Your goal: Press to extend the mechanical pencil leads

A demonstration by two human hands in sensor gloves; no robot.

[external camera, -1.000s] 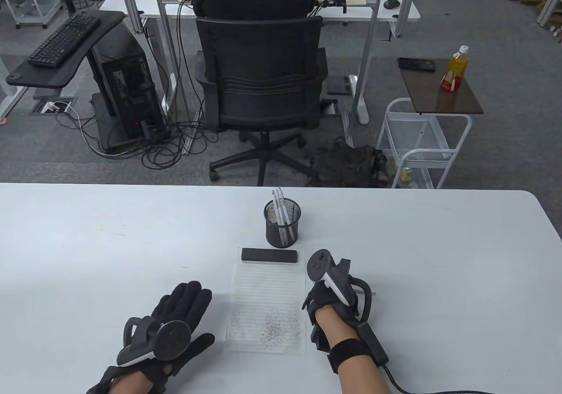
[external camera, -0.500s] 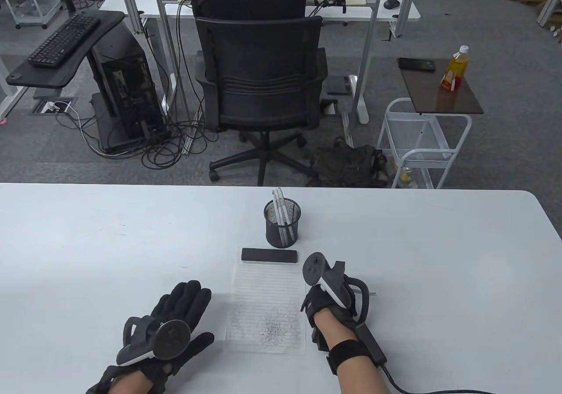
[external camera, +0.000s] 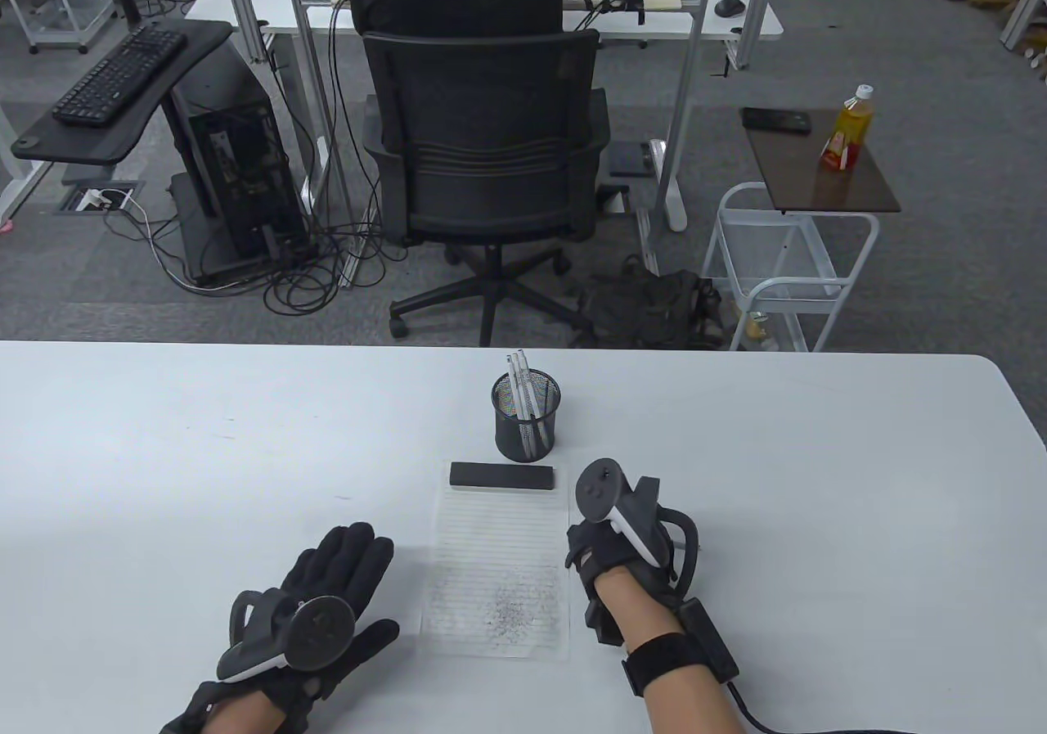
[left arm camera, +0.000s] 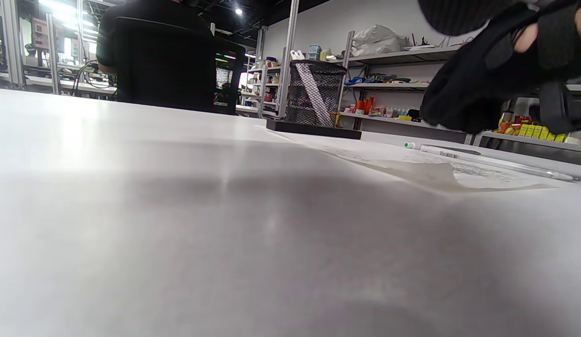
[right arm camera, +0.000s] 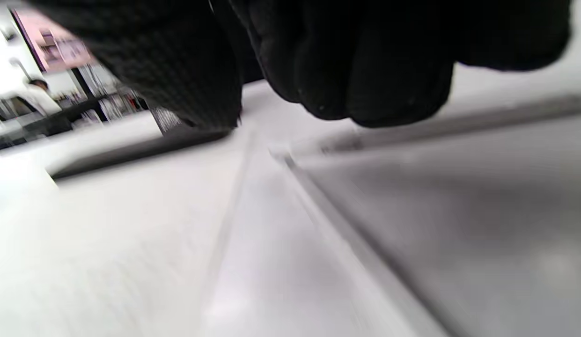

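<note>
In the table view's lower left, the left hand [external camera: 327, 595] lies flat on the table [external camera: 818, 456], palm down, fingers spread and gripping nothing. To its right, low in the middle of the frame, lies a lined sheet [external camera: 499, 570] with a patch of grey scribble near its bottom edge. The right hand [external camera: 609, 558] sits just past the sheet's right edge, its fingers hidden under the tracker [external camera: 609, 509]. In the right wrist view the fingers [right arm camera: 356, 70] hang curled at the top of the frame above the white surface, and whether they hold anything I cannot tell.

The left wrist view shows a white pencil [left arm camera: 487, 161] lying flat on the table at right of frame, beyond the sheet [left arm camera: 459, 173] and below the right hand [left arm camera: 487, 79]; contact between them cannot be judged. Further up the table view, a black bar [external camera: 502, 476] rests across the sheet's top edge. Just behind it stands a black mesh cup [external camera: 526, 419] holding several upright white pencils [external camera: 523, 394].
</note>
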